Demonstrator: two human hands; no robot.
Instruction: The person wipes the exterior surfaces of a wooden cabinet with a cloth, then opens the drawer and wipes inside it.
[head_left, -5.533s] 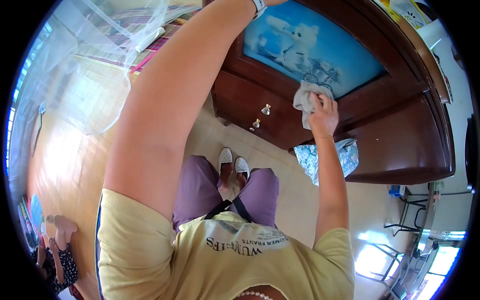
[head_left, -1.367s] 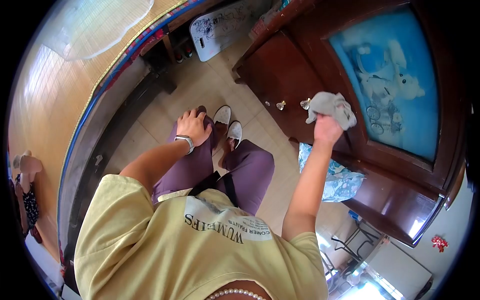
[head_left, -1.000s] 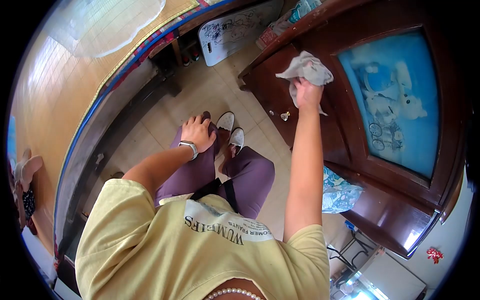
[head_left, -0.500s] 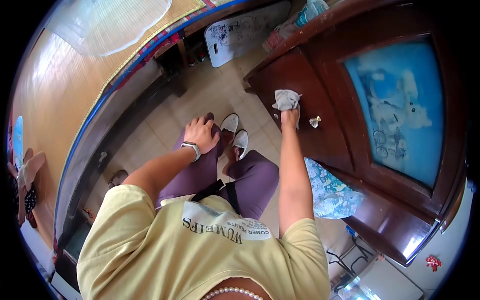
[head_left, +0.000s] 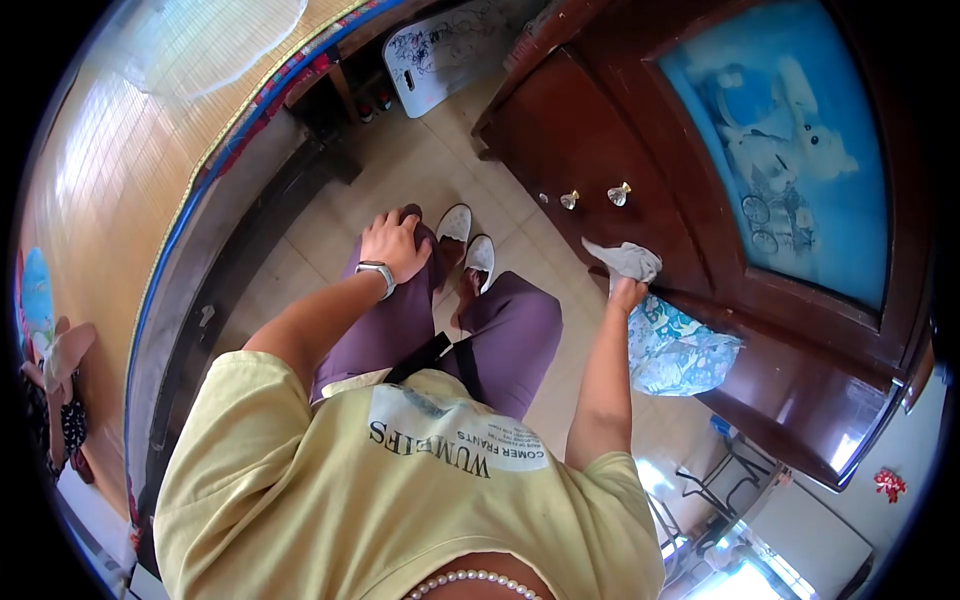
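White board (head_left: 445, 62) scrawled with dark lines stands above tiled floor (head_left: 410, 160). Woven, blue-edged mat (head_left: 150, 165) covers bed at left, sheer netting (head_left: 205, 42) spread over far part; second person (head_left: 68, 360) partly visible at edge. Lower right: red ornament (head_left: 890, 486) on pale wall (head_left: 922, 435), near white tabletop (head_left: 808, 525).

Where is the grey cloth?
In the head view, right of centre: the grey cloth is in the right hand, by the dark cabinet, near the blue flowered fabric.
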